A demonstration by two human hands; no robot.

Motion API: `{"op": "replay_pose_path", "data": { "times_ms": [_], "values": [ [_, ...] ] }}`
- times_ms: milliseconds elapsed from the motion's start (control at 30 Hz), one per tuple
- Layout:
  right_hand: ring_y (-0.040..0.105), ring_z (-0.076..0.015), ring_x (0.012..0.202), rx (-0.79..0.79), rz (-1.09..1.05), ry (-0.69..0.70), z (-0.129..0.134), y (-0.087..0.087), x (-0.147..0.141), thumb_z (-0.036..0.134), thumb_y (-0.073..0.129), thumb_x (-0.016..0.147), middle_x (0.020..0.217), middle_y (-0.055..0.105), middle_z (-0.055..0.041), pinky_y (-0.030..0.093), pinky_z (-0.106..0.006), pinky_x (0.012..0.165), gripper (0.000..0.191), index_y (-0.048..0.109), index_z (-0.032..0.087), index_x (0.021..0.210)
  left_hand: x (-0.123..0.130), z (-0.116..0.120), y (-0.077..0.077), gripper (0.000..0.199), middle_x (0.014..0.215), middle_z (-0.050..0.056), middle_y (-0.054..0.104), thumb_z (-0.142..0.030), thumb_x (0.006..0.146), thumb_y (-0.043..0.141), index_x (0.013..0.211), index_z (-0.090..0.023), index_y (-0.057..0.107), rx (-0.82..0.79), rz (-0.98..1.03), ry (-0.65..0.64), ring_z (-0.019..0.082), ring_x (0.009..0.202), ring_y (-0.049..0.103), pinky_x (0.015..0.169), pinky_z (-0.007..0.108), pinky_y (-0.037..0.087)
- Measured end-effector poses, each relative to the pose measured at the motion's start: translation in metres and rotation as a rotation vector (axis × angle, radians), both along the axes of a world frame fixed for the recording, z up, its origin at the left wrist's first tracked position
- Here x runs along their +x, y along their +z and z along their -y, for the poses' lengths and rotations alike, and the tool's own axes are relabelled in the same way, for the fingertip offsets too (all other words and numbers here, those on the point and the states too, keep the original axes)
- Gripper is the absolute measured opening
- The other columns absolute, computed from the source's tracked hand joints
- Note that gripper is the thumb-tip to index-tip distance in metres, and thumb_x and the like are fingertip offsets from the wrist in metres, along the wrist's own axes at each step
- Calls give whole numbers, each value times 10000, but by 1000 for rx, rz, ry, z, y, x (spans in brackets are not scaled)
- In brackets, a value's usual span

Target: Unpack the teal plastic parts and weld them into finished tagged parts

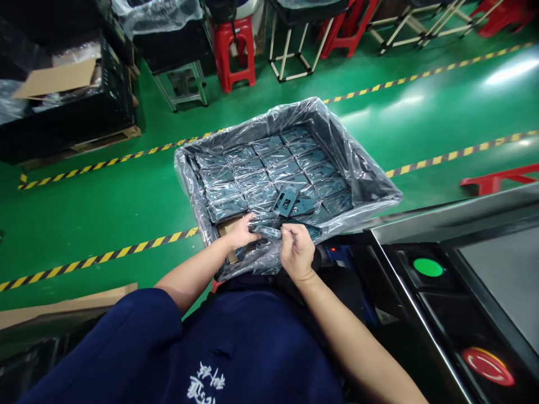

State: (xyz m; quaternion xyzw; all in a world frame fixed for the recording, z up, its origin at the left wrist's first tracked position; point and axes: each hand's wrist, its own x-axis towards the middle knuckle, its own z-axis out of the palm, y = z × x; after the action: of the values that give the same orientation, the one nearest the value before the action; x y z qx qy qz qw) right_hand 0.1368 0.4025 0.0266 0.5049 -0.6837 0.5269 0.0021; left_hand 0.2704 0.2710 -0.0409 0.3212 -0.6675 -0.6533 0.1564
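**Pinching a film-wrapped part at the near edge of a bin**

The right hand pinches the wrapped part between thumb and fingertips. The left hand lies over the part's other end with its fingers slightly spread, though whether it grips cannot be told. Glare on the film makes the part's shape hard to make out. It sits at the bin's near rim, just below a loose dark frame lying tilted on rows of wrapped dark parts. A clear liner hides the bin's walls. Cardboard shows partly beneath the left hand. To the right, a machine console, cut off by the picture's edge, carries a green button and a red stop button. A navy shirt blocks the view below the hands.
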Motion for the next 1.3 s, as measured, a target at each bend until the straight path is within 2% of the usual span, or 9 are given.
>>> {"op": "replay_pose_path", "data": {
  "times_ms": [233,367,500,600,667,767,967,1167,1300],
  "values": [
    [634,-170,783,4,-21,170,-1,23,6,141,498,928,856,676,-49,516,-316,710,178,644,211,1004,-5,0,1,489,892,44,678,-290,597,810,1028,-136,637,159,-77,24,190,825,604,827,323,453],
    [630,-162,751,15,90,96,-1,36,9,219,504,937,861,689,-43,501,-303,698,166,658,212,999,-5,0,-1,420,833,21,660,-251,583,795,960,-134,651,185,-84,77,174,789,582,794,304,445],
    [545,-138,565,353,306,-77,8,31,-2,405,599,865,652,613,9,444,-276,592,218,678,203,890,-4,0,-2,295,773,-3,628,-134,587,728,869,-133,642,136,-68,129,147,747,551,761,280,423],
    [513,-136,528,653,360,13,21,17,-13,415,678,761,575,548,43,405,-271,573,237,702,213,882,-3,0,-2,301,740,-23,605,-83,575,685,866,-135,628,144,-79,138,123,697,520,720,260,410],
    [525,-145,548,734,379,53,28,7,-16,408,697,725,594,560,44,400,-273,587,282,711,223,937,-3,-1,-3,318,717,-37,589,-71,570,672,877,-138,618,172,-101,136,109,664,500,687,248,401],
    [543,-158,584,709,409,69,33,-2,-14,444,690,727,645,601,25,411,-280,608,323,713,228,967,-1,0,-3,333,712,-43,587,-60,579,663,899,-139,618,179,-111,133,105,651,498,672,243,399],
    [614,-195,763,594,274,179,32,-5,-12,378,568,838,811,691,-38,449,-311,748,213,694,224,761,1,1,-1,435,795,-24,637,-27,563,684,982,-139,653,56,-7,84,126,711,547,734,259,419],
    [620,-195,769,529,255,146,23,-11,-13,428,633,825,858,690,-41,477,-313,760,272,712,225,988,1,0,-5,402,788,-25,613,-80,585,716,971,-149,630,139,-87,111,117,707,539,720,247,424],
    [619,-186,776,484,202,191,22,-9,-11,384,595,867,822,677,-42,476,-298,753,203,734,236,877,2,-1,-3,433,780,-27,597,-116,576,743,991,-150,622,167,-99,78,109,691,523,708,242,417]
  ]
}}
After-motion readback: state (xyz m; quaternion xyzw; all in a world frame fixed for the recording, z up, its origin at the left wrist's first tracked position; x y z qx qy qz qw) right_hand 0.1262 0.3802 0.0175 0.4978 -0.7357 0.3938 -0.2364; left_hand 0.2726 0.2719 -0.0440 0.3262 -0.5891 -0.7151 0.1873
